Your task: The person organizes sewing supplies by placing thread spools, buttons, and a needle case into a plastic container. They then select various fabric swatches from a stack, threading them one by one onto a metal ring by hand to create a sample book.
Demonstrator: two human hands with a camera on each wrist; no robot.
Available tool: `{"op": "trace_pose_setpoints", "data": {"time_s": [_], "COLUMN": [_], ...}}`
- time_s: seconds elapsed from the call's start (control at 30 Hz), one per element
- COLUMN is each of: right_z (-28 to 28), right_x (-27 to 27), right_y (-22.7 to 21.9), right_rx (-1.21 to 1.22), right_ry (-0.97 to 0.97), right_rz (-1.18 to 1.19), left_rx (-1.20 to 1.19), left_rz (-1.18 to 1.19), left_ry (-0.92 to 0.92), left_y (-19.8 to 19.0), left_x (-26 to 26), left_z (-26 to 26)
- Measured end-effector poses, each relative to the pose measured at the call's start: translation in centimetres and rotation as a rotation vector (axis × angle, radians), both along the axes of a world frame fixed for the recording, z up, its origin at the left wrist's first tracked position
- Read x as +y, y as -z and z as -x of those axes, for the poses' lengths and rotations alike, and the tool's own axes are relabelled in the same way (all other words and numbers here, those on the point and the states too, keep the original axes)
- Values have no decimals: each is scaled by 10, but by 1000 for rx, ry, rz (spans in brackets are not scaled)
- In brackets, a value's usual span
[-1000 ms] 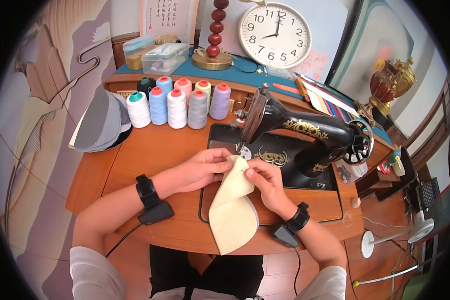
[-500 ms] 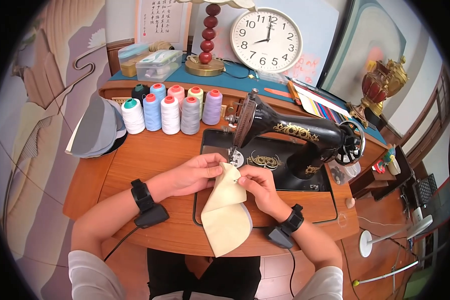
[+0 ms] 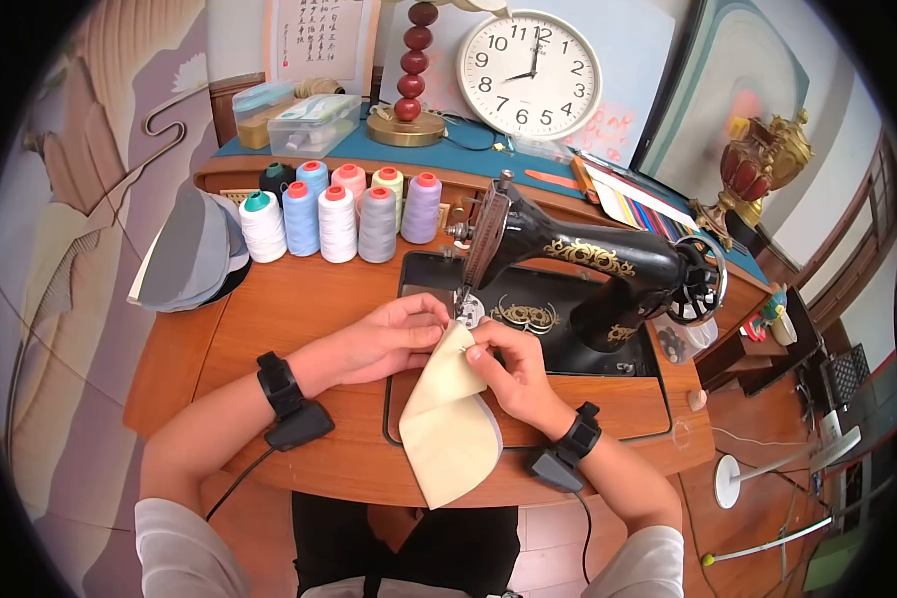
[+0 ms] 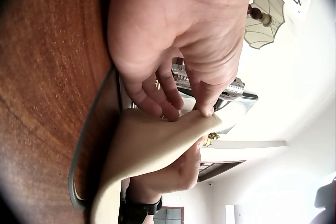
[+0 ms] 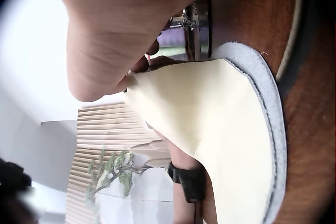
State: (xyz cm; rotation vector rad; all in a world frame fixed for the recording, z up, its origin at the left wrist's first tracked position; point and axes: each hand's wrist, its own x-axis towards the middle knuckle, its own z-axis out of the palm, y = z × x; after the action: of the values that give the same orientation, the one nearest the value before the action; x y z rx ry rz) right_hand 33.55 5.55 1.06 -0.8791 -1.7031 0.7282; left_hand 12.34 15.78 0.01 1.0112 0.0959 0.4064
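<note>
We find the cream piece (image 3: 451, 444) between the sewing machine (image 3: 578, 249) and the tabletop's (image 3: 279, 299) front edge. Left hand (image 3: 394, 341) and right hand (image 3: 518, 377) pinch its upper end, fingers drawn together. We judge this adjusting; next calls for steady pinches.

9 spools (image 3: 337, 227) left of the sewing machine (image 3: 590, 257) — clock (image 3: 528, 88) behind it, sheet (image 3: 449, 429) before.

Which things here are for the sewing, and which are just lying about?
Probably for the sewing:
pale yellow, grey-backed piece of material
black metal sewing machine with gold patterns
perhaps the white and coloured thread spools

Probably just lying about:
round white clock
lamp with round, dark-red beads
clear plastic box
</note>
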Motion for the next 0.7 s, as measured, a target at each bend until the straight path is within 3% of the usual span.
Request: {"op": "trace_pose_setpoints", "data": {"time_s": [0.7], "right_z": [7], "right_x": [5], "right_y": [-3], "right_rx": [-50], "right_ry": [205], "right_rz": [-42], "left_rx": [52], "left_rz": [44], "left_ry": [-20], "left_y": [-9], "left_x": [-5], "left_z": [-1]}}
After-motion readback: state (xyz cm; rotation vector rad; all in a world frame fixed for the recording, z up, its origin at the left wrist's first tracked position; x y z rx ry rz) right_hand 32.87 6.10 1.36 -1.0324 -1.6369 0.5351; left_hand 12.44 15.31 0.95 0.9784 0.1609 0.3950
